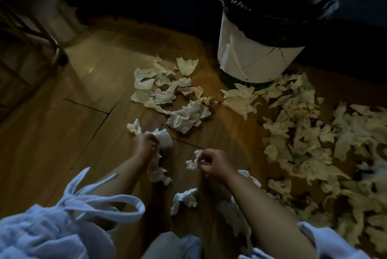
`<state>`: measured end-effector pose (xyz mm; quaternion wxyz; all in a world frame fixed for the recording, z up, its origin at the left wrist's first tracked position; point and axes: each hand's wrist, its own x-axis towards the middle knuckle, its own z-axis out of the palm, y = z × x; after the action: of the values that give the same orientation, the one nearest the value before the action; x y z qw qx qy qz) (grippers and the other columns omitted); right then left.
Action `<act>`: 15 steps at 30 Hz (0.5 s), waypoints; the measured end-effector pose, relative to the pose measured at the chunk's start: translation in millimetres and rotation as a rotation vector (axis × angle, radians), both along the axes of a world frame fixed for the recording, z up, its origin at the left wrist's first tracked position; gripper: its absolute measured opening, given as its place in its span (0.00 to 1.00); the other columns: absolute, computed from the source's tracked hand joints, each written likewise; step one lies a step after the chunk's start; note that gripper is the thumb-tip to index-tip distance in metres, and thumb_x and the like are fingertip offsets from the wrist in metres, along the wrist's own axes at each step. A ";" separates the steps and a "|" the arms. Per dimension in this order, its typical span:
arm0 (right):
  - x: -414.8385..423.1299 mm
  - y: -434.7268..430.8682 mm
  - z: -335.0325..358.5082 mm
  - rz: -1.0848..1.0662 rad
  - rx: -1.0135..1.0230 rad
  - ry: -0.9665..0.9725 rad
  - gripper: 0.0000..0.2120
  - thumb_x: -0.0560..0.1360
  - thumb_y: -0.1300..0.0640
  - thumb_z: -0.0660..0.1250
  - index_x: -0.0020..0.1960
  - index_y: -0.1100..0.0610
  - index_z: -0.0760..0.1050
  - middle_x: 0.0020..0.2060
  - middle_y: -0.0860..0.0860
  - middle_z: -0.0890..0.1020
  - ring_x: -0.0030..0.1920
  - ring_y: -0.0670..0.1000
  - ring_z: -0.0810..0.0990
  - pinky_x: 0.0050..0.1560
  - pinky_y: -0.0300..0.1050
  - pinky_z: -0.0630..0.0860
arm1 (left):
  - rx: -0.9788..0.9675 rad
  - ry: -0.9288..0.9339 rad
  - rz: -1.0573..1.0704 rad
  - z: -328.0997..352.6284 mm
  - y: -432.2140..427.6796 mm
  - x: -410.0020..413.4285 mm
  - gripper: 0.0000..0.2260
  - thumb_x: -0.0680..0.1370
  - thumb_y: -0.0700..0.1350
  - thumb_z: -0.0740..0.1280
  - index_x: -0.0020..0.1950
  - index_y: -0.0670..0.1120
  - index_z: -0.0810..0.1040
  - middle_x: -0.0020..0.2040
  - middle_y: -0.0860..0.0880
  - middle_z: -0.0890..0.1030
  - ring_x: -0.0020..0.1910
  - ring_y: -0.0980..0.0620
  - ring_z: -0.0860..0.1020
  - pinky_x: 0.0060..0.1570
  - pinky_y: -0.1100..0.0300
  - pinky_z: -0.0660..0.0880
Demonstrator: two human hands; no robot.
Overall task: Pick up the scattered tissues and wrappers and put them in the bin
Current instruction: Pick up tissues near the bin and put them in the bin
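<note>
Crumpled white tissues lie all over the wooden floor [88, 99]. One cluster of tissues [165, 87] sits in the middle, and a much larger heap of tissues [310, 139] spreads to the right. The bin [257, 57], white-sided with a black liner, stands upright at the back right. My left hand [145, 144] is closed around a bunch of tissues [164, 139], some trailing below the fist. My right hand [213, 162] pinches a small tissue [193, 161] just above the floor. More loose tissues [185, 198] lie between my forearms.
A dark chair leg [56, 53] and frame stand at the back left. A dark wall or furniture edge runs behind the bin. My pale clothing with a tied belt [88, 206] hangs low at the bottom left.
</note>
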<state>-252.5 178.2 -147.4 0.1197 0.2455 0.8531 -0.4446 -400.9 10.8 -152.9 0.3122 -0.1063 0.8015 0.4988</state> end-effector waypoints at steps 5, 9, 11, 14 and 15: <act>5.3 -19.7 18.1 0.338 -0.165 -0.107 0.29 0.71 0.62 0.71 0.69 0.51 0.67 0.56 0.52 0.77 0.53 0.47 0.77 0.48 0.34 0.74 | 0.075 0.228 -0.135 7.3 2.4 15.3 0.26 0.69 0.29 0.70 0.64 0.45 0.68 0.64 0.41 0.69 0.59 0.40 0.73 0.48 0.48 0.79; 13.8 -39.6 -1.9 0.565 -0.031 -0.180 0.20 0.73 0.57 0.67 0.64 0.52 0.70 0.56 0.53 0.73 0.50 0.49 0.72 0.50 0.42 0.73 | 0.065 0.090 -0.153 8.9 6.4 34.4 0.37 0.68 0.32 0.72 0.73 0.49 0.60 0.70 0.42 0.66 0.67 0.41 0.69 0.59 0.44 0.75; 21.5 -49.4 -7.9 0.569 0.062 -0.099 0.10 0.76 0.56 0.61 0.56 0.52 0.73 0.49 0.53 0.75 0.49 0.52 0.75 0.50 0.47 0.73 | -0.015 0.100 -0.187 9.3 8.1 41.1 0.34 0.69 0.34 0.73 0.71 0.46 0.63 0.67 0.40 0.70 0.64 0.42 0.72 0.59 0.45 0.75; 24.0 -51.0 -6.5 0.420 0.011 -0.162 0.08 0.75 0.61 0.60 0.50 0.54 0.77 0.47 0.54 0.78 0.51 0.56 0.78 0.53 0.48 0.75 | -0.038 0.096 -0.213 14.3 11.5 44.2 0.19 0.70 0.37 0.72 0.59 0.43 0.74 0.56 0.40 0.78 0.54 0.43 0.78 0.55 0.46 0.78; 24.6 -46.7 -3.6 0.326 -0.013 -0.188 0.08 0.75 0.61 0.61 0.52 0.56 0.77 0.49 0.55 0.78 0.51 0.55 0.78 0.53 0.46 0.75 | -0.013 0.077 -0.216 17.3 13.2 44.4 0.13 0.71 0.38 0.72 0.54 0.44 0.76 0.51 0.41 0.80 0.52 0.43 0.80 0.52 0.48 0.79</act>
<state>-227.9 131.5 -151.0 0.2710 0.1437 0.8636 -0.4001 -356.5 23.9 -135.7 0.3326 -0.0019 0.8228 0.4609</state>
